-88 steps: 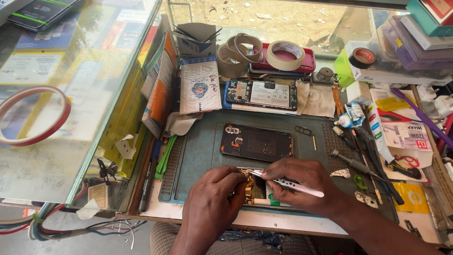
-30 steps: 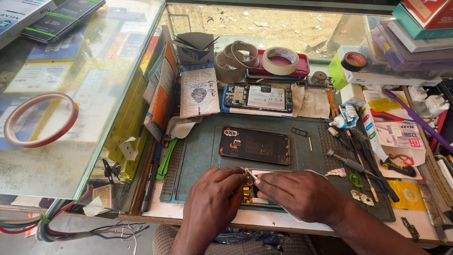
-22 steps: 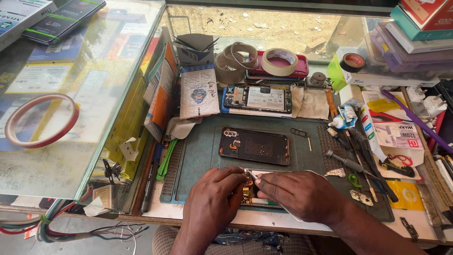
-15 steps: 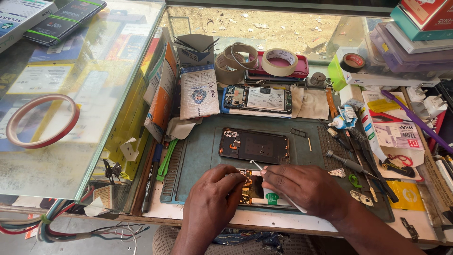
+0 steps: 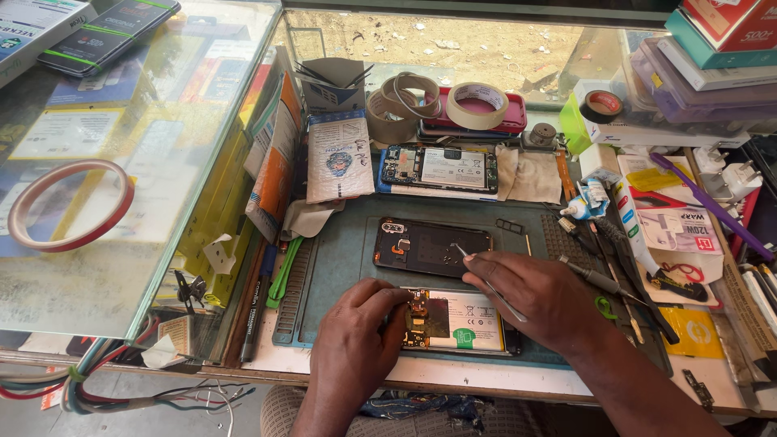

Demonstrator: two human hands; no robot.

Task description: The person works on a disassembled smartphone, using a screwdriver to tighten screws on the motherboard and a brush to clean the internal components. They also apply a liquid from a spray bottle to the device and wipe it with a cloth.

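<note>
Left hand point(image 5: 356, 340): it rests on the near left end of the opened phone point(image 5: 457, 322), with the fingers pressed on the circuit board point(image 5: 418, 314); it steadies the phone and does not lift it.
Right hand point(image 5: 541, 293): it is closed around thin metal tweezers point(image 5: 486, 279), whose tip points away from the person, above the far edge of the phone.
Opened phone: it lies flat on the blue-green mat point(image 5: 348, 259), directly under both hands, with the battery point(image 5: 477, 320) exposed between them.
Beyond the hands: a black back cover point(image 5: 433, 247) lies just past the fingertips, and a second opened phone point(image 5: 437, 170) lies further away.
Risk with the tip: the metal point is close to the battery and the board; a slip may scratch or pierce them.
Risk with the left fingers: pressure on the bare board may bend small parts.
Risk at the right: a screwdriver point(image 5: 595, 279) and other loose tools lie near the right wrist on the surface; a wide movement may push them away.
</note>
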